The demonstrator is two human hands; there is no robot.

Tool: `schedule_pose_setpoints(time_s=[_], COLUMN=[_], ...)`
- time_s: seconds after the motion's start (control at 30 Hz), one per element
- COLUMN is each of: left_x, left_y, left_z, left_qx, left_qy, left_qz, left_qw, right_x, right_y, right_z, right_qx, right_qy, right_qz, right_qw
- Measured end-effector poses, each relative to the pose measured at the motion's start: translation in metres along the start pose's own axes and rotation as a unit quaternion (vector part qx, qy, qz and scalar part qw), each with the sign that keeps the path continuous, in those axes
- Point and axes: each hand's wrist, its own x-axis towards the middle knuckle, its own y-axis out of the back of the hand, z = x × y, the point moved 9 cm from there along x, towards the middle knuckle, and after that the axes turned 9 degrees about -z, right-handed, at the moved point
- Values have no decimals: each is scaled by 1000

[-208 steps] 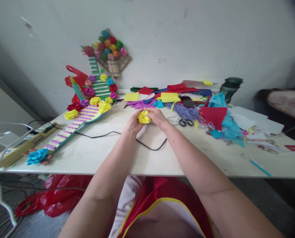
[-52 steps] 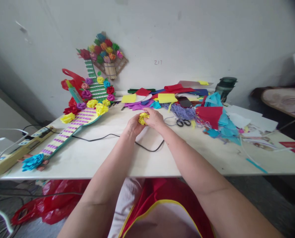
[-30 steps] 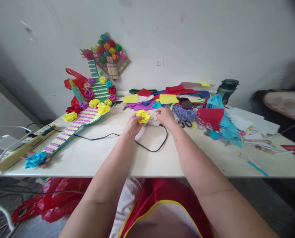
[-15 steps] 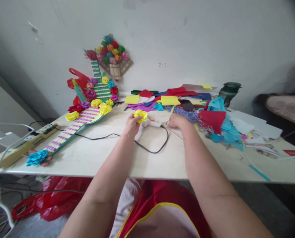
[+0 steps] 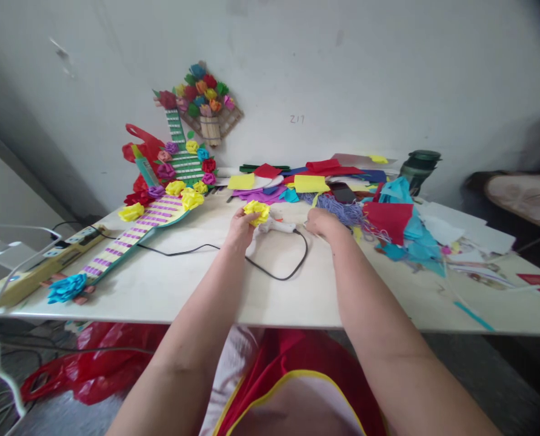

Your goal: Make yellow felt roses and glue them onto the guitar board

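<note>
My left hand (image 5: 241,229) is closed on a yellow paper flower (image 5: 256,211), held above the table at the middle. Just right of it lies a white glue gun (image 5: 279,226) with a black cord. My right hand (image 5: 317,223) rests low over the table beyond the cord, its fingers curled and pressed together; what they grip is hidden. Part of a thin pale stick shows beneath this hand. Behind it are a yellow paper strip (image 5: 316,198) and a heap of purple shredded strands (image 5: 337,208).
A guitar-shaped craft (image 5: 136,233) with paper flowers lies at left, beside a power strip (image 5: 65,257). Coloured paper sheets (image 5: 310,183) are stacked along the wall. Blue and red scraps (image 5: 390,223) and a dark green bottle (image 5: 420,169) stand at right. The black cord (image 5: 281,279) loops between my arms.
My right hand has shifted slightly left and nearer the tabletop, covering more of the thin stick. The left hand and its yellow flower stay almost in place.
</note>
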Motion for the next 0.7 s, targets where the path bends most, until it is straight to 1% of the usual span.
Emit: schedule_pose_setpoints(time_s=[0.07, 0.13, 0.23, 0.33, 0.43, 0.53, 0.63, 0.7], left_x=[0, -1, -3, -4, -5, -6, -5, -5], left_y=[0, 0, 0, 0, -1, -2, -3, -4], left_z=[0, 1, 3, 4, 5, 5, 5, 5], left_qx=[4, 9, 15, 28, 36, 39, 40, 38], left_qy=[2, 5, 4, 6, 9, 10, 12, 14], left_qz=[0, 4, 11, 14, 16, 15, 8, 4], left_qw=[1000, 1000, 1000, 1000, 999, 999, 999, 999], right_x=[-2, -4, -3, 2, 5, 2, -3, -7], right_y=[3, 8, 11, 12, 16, 25, 30, 31], right_z=[3, 3, 1, -3, -5, -7, -8, -11], right_qx=[21, 50, 85, 130, 203, 279, 351, 370], right_qy=[-9, -2, 24, 67, 121, 175, 217, 239], right_qz=[0, 14, 33, 58, 105, 150, 156, 148], right_qw=[1000, 999, 996, 987, 966, 932, 897, 886])
